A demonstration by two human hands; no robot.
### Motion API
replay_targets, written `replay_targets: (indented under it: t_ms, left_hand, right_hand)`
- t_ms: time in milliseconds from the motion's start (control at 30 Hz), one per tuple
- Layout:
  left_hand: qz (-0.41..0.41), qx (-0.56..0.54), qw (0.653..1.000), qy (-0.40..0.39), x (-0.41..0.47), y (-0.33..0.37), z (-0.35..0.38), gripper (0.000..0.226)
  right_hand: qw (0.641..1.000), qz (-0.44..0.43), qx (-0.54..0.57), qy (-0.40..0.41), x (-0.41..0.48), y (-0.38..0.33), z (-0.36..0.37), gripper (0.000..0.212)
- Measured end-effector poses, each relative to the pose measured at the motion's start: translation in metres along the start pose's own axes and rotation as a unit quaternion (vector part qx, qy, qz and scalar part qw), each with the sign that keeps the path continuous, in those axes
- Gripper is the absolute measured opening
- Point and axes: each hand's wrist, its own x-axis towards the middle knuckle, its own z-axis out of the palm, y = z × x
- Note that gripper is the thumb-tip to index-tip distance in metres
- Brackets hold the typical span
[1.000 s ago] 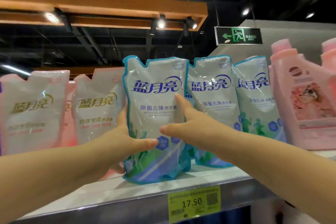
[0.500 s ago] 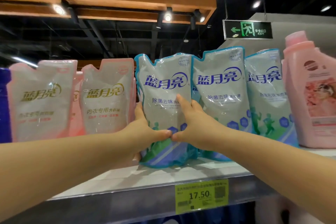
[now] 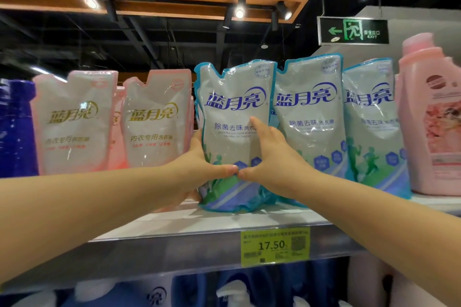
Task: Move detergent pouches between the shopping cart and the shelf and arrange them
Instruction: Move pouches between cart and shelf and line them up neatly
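A blue-edged detergent pouch (image 3: 233, 107) stands upright on the top shelf (image 3: 212, 225), its base on the shelf board. My left hand (image 3: 199, 164) wraps its left side and my right hand (image 3: 272, 159) presses its front and right side; the thumbs touch low on the pouch. Two more blue pouches (image 3: 309, 117) (image 3: 369, 127) stand to its right. Two pink pouches (image 3: 72, 122) (image 3: 156, 119) stand to its left. The shopping cart is out of view.
A pink detergent jug (image 3: 431, 119) stands at the shelf's right end and a dark blue container (image 3: 15, 127) at the left. A yellow price tag (image 3: 274, 247) reading 17.50 hangs on the shelf edge. Blue and white bottles fill the shelf below.
Both hands have pushed the blue pouch further back onto the shelf, in line with the others. My thumbs have come together on its lower front.
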Motion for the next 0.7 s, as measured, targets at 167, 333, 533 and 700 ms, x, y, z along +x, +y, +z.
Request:
replay_targets:
  t_ms: [167,333,533,700]
  left_hand:
    - [-0.007,-0.005,1.000,0.007,0.000,0.001,0.002,0.109]
    - [-0.032,0.022,0.999,0.021,-0.010,0.002,-0.002,0.113]
    - [-0.032,-0.009,0.998,0.053,-0.012,0.007,0.004,0.115]
    - [-0.043,0.040,0.996,0.066,-0.010,0.011,0.013,0.120]
  right_hand:
    - [1.000,-0.004,0.010,-0.005,0.001,0.005,0.001,0.102]
    - [0.999,0.001,0.047,0.024,-0.015,0.016,-0.029,0.089]
    - [0.988,0.091,-0.026,0.124,-0.024,0.066,-0.073,0.086]
    - [0.988,0.133,0.016,0.071,-0.016,0.093,-0.068,0.083]
